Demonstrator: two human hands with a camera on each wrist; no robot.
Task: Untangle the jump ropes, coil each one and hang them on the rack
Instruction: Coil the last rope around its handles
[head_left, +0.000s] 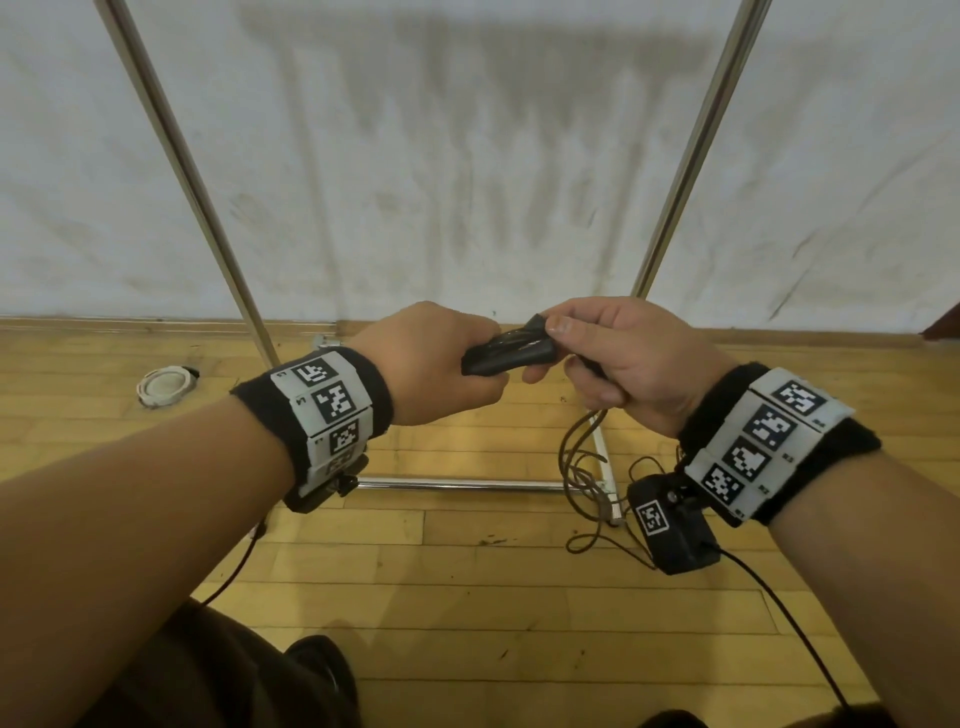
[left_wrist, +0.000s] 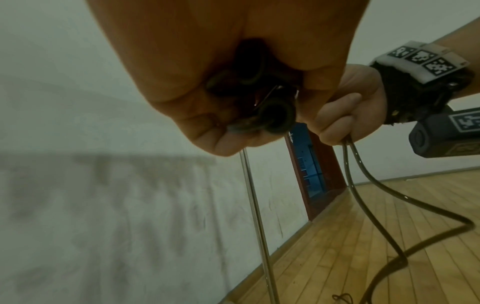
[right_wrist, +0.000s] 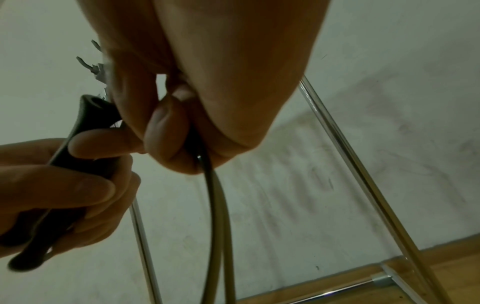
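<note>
The left grip (head_left: 436, 364) is clutching the black handles (head_left: 506, 353); the right grip (head_left: 618, 353) is pinching their tips, rope (head_left: 576, 457) dangling below it.

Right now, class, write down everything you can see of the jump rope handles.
The jump rope handles are two black, glossy, plastic-looking sticks bunched side by side, lying roughly level in front of the rack. The left hand grips one end; the right hand pinches the other, where dark cord drops to the floor.

Black wristbands (head_left: 374, 384) with checkered markers
</note>
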